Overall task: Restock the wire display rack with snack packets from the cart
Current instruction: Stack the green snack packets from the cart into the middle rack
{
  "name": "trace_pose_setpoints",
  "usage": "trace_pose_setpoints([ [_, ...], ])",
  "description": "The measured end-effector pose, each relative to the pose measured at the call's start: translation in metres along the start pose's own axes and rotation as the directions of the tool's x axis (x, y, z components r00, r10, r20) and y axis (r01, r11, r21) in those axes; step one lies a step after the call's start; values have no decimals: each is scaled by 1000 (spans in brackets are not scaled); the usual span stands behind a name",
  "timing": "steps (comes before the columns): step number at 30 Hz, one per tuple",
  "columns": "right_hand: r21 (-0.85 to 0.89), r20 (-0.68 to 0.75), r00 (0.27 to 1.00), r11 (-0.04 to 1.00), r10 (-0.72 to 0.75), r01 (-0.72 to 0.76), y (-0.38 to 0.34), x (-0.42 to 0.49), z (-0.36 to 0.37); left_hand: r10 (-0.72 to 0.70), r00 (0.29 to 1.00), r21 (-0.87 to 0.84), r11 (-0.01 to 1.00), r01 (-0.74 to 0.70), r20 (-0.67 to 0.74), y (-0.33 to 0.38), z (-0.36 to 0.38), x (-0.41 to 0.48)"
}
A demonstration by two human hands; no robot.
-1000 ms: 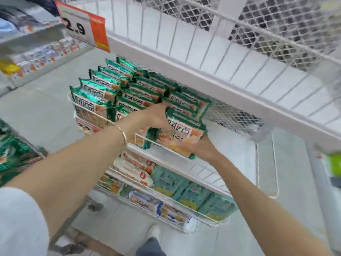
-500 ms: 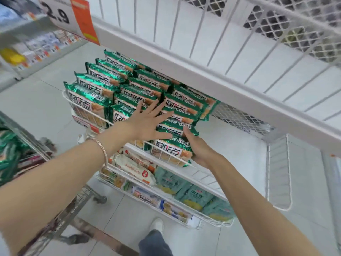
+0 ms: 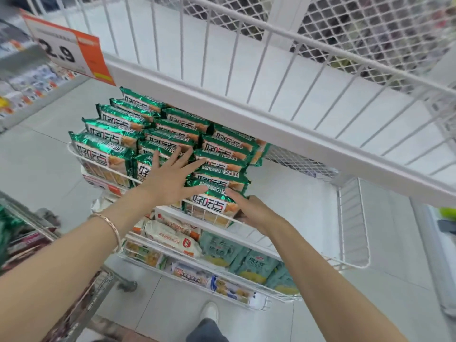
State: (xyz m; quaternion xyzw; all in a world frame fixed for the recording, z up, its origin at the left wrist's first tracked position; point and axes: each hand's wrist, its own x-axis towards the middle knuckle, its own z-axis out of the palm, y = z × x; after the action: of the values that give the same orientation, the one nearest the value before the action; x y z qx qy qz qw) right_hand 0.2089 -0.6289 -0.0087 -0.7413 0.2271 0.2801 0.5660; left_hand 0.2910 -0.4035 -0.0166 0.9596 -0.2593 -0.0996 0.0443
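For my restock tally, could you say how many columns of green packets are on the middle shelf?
3: left column at the shelf's end, middle column under the left hand, right column by the right hand. Rear packets may be hidden.

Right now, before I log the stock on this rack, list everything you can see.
green snack packets: over a dozen, green foil, three rows on the left of the rack's middle shelf
wire display rack: one, white, fills the centre and right
price sign: one, white and orange, reads 2.9, at the top shelf's left end
cream packets: a few, cream with red, lower shelf, left
teal packets: several, pale teal, lower shelf, right
cart: one, metal, lower left
background shelf: one, grey, upper left, goods blurred
shoe: one, white, on the floor below the rack
bracelet: one, gold, left wrist
left hand: flat, fingers spread on the middle row
right hand: against the front right packet's end, thumb on top
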Motion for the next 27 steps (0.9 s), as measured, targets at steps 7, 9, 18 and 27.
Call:
trace_pose_setpoints([
  [7, -482, -385, 801, 840, -458, 249, 4, -3, 8, -8, 998, -9, 1000, 7, -69, -7, 1, 0],
  [9, -797, -215, 680, 529, -701, 293, 3, -1, 19, -26, 997, 53, 998, 30, -76, -11, -1, -3],
  [18, -911, 159, 782, 216, -603, 352, -5, 18, 24, -73, 992, 59, 995, 80, -105, -15, 10, -7],
  [27, -787, 194, 353, 70, -915, 613, -41, 8, 81, -329, 892, -123, 944, 306, -310, -64, 16, -113],
])
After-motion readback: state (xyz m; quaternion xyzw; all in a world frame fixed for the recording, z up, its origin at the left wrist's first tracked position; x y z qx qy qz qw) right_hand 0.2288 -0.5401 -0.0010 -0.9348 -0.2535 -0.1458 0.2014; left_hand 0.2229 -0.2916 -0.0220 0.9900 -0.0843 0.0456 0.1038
